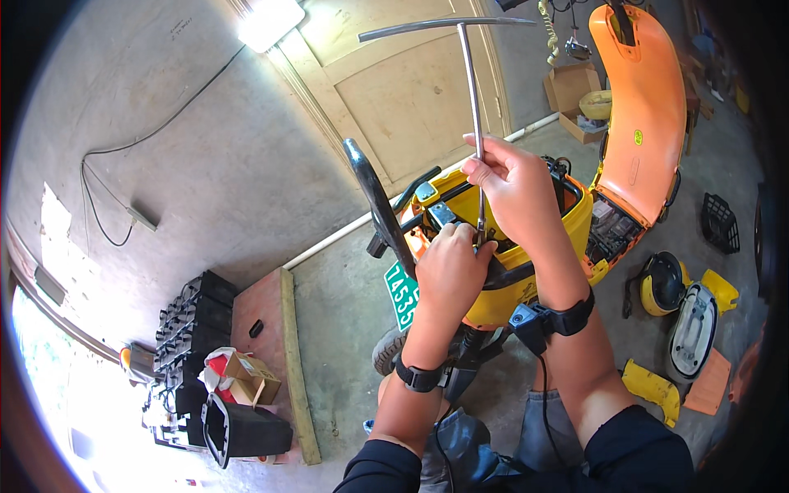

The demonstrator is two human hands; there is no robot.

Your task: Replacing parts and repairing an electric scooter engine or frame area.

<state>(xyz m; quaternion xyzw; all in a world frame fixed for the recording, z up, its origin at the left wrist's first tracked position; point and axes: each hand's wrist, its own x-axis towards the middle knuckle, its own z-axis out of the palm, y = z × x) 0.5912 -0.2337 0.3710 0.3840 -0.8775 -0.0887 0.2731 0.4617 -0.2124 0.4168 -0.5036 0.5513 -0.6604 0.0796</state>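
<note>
My right hand (519, 182) pinches the thin metal shaft of a long T-handle wrench (471, 78) between thumb and fingers. The wrench stands nearly upright, its curved-looking crossbar at the top. Lower down, my left hand (452, 267) is closed, with thumb and forefinger at the wrench's bottom end. A small part there, if any, is hidden by the fingers. Both hands are over the open rear of a yellow and orange scooter body (503, 306). A black grab bar (380, 201) rises just left of my left hand.
The long orange seat-like panel (641, 123) stands raised at right. On the floor lie a yellow helmet (660, 283), a black basket (721, 222) and loose yellow panels (652, 392). Black batteries (197, 312), a cardboard box (252, 380) and a black bin (246, 429) are at left.
</note>
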